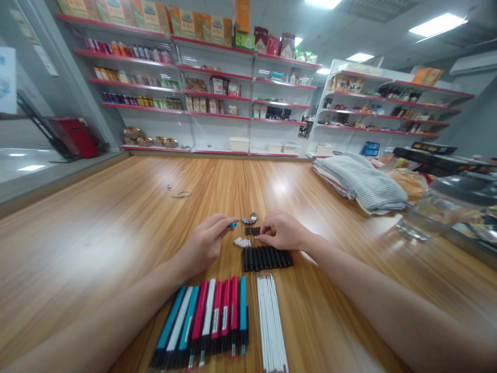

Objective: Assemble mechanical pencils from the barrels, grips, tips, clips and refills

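"While the left hand (207, 239) pinches a blue piece (232, 225) at frame centre, what's the right hand (285, 231) doing?"

"Fingers curled beside small black parts (252, 230), right of centre; whether gripping, I cannot tell"

"How might the blue piece handle?"

"Probably light, stiff, slippery; hold its sides. Wood-grain table (89, 248) below, shelves (217, 127) across the top"

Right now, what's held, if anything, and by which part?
The left grip holds a small blue piece, its held part hidden; the right grip: can't tell.
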`<state>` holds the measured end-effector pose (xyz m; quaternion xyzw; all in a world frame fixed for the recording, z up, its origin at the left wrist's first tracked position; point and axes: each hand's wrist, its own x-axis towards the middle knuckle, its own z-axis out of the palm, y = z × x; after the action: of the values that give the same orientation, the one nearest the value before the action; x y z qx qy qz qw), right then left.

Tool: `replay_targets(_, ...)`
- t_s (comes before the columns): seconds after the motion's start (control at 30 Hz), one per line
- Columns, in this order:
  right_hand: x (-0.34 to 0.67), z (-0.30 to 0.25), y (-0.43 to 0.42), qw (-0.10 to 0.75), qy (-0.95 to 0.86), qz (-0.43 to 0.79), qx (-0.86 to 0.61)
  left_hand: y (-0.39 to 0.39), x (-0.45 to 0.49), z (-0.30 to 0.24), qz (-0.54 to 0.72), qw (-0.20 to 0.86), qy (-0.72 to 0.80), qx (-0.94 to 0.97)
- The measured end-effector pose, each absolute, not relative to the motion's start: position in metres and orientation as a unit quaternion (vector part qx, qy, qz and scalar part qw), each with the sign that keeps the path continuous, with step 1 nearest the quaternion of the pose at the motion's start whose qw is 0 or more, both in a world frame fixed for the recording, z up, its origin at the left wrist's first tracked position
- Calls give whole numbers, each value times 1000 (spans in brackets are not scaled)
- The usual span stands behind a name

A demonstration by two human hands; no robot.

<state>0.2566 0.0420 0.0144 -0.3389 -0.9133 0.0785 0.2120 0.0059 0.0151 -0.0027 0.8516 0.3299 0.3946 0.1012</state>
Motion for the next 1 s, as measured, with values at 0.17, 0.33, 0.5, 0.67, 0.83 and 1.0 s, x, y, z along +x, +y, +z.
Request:
replay_targets(0.17, 256, 18, 43, 207, -914, 71, -342, 13, 8, -2, 377, 79, 320, 866)
replay_targets(0.33, 253, 22, 42, 225, -908, 68, -346, 15, 7, -3, 357, 47, 326, 874)
replay_targets(0.5, 252, 24, 41, 234, -905, 50, -351, 15, 6, -2, 342, 38, 333, 878)
replay_targets(0.67, 252, 27, 39, 235, -912, 65, -330, 15, 5, -3, 339, 35, 332, 880)
replay_targets(0.83, 248, 24, 39, 202, -924, 73, -315, 15, 6, -4, 338, 31, 335, 879)
replay_targets(1.0, 246, 21, 39, 182, -923, 73, -332, 16, 6, -4, 344, 27, 334, 877)
